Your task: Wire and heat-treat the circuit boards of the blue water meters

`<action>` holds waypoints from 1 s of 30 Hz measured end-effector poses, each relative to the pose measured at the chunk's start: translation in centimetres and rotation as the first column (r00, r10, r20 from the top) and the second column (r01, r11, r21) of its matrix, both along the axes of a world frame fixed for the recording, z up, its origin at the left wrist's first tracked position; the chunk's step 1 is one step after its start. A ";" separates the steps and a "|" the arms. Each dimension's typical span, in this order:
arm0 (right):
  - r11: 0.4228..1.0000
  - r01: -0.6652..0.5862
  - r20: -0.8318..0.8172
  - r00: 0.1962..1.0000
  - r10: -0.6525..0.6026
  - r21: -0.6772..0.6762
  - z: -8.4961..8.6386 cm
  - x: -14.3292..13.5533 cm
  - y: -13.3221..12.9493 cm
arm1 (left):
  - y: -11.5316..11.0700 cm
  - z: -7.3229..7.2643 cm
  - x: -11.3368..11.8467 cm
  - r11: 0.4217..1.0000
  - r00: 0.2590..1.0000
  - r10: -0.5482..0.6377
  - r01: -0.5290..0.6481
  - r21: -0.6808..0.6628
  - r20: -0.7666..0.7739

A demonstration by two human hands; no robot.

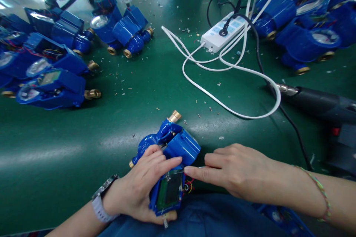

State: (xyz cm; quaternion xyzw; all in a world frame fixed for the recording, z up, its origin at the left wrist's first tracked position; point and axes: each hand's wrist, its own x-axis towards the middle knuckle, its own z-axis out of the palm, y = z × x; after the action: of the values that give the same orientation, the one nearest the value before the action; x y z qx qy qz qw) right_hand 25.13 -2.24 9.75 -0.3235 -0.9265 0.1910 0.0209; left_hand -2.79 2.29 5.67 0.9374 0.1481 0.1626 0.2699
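A blue water meter [182,146] with brass pipe ends lies at the table's near edge, close to my body. My left hand [141,181] is wrapped around it, thumb at the lower end and fingers across its middle. At its near end sits a dark display board [170,190] in a blue frame, with thin red and yellow wires [189,186] beside it. My right hand [230,170] is closed except for the index finger, whose tip meets the upper right corner of the board. A small shiny bit shows by that finger; what it belongs to is hidden.
More blue water meters [52,89] stand at the left, with others [308,40] at the right. A white power strip [224,31] and its looped white cable [211,98] lie mid-table. A black heat gun [314,100] rests at right. Small scraps litter the green tabletop [125,122].
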 end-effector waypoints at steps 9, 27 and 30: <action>0.981 0.011 -0.094 0.996 0.007 0.194 -0.4 -0.2 -0.2 | -0.1 0.1 -0.1 1.000 1.000 0.009 -0.009 0.028 -0.020; 0.929 0.065 -0.123 0.992 -0.022 0.363 0.3 -0.3 -0.6 | -0.3 0.2 0.2 0.998 0.999 0.046 -0.047 -0.041 -0.017; 0.904 0.060 -0.110 0.994 -0.015 0.422 0.6 -0.4 -0.7 | -0.2 0.4 0.3 0.999 0.999 0.036 -0.037 -0.040 -0.015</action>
State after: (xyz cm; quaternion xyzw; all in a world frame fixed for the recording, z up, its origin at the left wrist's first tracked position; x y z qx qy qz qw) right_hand 24.72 -2.92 10.35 -0.3184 -0.9371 0.0008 0.1427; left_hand -2.49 2.12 6.05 0.9301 0.1705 0.1578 0.2845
